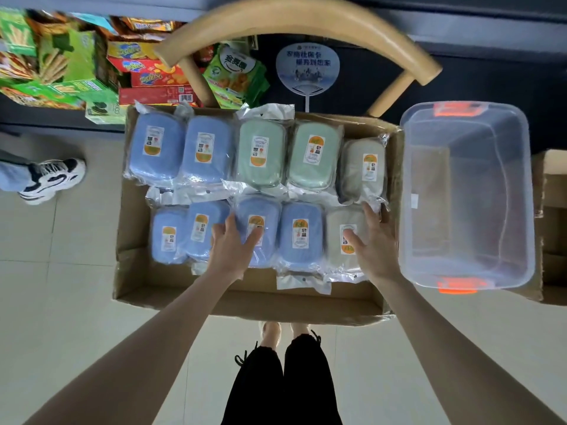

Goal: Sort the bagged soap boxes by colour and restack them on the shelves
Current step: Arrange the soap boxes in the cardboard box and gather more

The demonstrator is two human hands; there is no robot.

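In the carton's (138, 271) near row, the left hand (236, 246) lies flat, fingers spread, on a blue box (270, 210). The right hand (372, 240), likewise splayed, rests on the beige box (334, 228). Both boxes run lengthwise away from the person.

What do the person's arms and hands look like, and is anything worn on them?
Nothing is worn. The left hand and right hand have no gloves, and no ring shows. The left forearm and right forearm are bare as far as the picture reaches: no sleeves, watch or bracelet.
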